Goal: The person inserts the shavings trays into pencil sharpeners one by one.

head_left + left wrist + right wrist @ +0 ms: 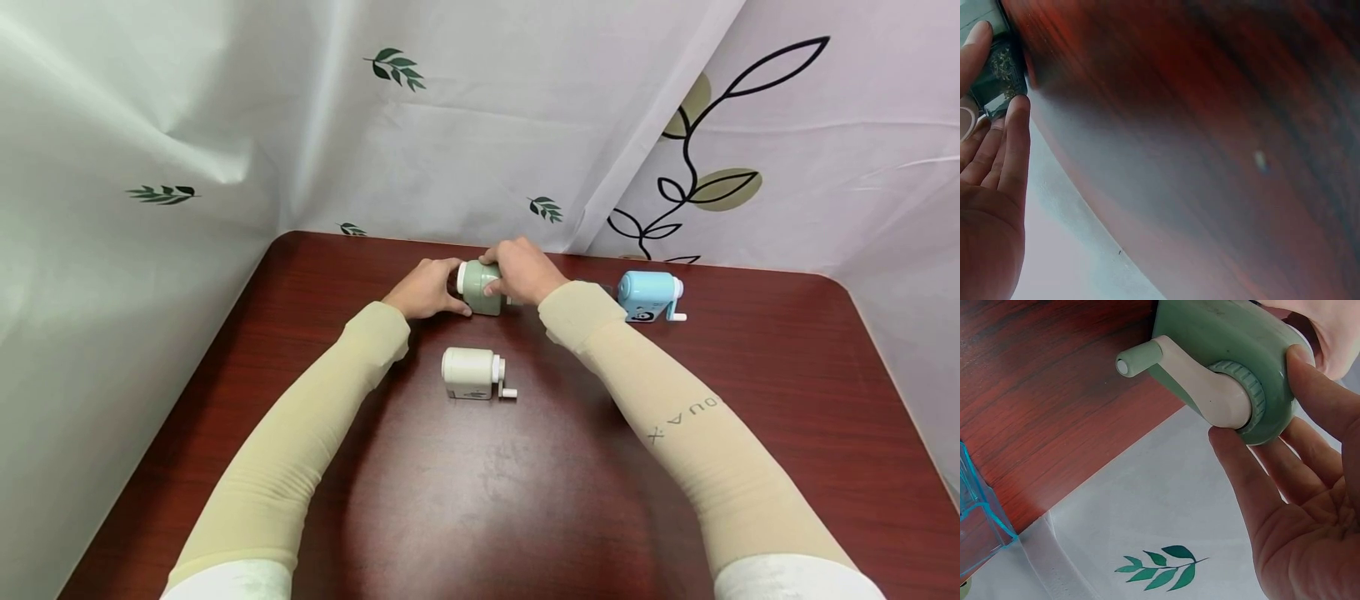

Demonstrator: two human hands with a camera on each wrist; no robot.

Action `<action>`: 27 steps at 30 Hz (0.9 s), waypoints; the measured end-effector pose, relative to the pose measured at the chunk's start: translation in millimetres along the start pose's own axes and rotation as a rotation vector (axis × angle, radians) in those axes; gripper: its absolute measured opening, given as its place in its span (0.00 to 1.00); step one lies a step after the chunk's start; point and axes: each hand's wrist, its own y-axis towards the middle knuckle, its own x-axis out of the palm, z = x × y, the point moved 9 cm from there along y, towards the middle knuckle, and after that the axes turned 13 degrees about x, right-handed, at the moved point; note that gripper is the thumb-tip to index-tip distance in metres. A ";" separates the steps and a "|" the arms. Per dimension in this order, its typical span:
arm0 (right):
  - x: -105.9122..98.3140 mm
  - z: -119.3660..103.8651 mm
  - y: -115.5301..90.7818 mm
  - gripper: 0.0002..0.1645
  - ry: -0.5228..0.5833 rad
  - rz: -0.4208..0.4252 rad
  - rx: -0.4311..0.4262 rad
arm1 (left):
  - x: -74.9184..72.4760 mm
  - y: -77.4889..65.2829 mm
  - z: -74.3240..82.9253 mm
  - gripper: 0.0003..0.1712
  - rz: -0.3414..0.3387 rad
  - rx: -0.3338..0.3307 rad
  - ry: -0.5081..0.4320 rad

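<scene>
Near the table's back edge, my right hand point(525, 271) grips a green crank pencil sharpener point(481, 287). In the right wrist view, the right thumb lies on its body and the fingers reach under its rounded end, beside the cream crank point(1210, 387). My left hand point(427, 289) holds the sharpener's other end, thumb and fingers spread to either side. Up close in the left wrist view, its thumb and a fingertip meet the dark see-through shavings drawer point(1004, 69), which has shavings inside. A cream crank pencil sharpener point(468, 372) stands nearer me, untouched.
A light blue crank pencil sharpener point(647, 292) with a panda picture stands to the right, beyond the right sleeve. Close to it is a clear box with blue edges point(985, 519). White leaf-patterned curtains point(450, 150) hang behind the dark red wooden table point(787, 400).
</scene>
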 end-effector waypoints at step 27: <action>-0.2 0.9 -0.4 0.33 0.003 -0.003 0.000 | 0.2 2.2 1.5 0.49 0.023 0.008 -0.044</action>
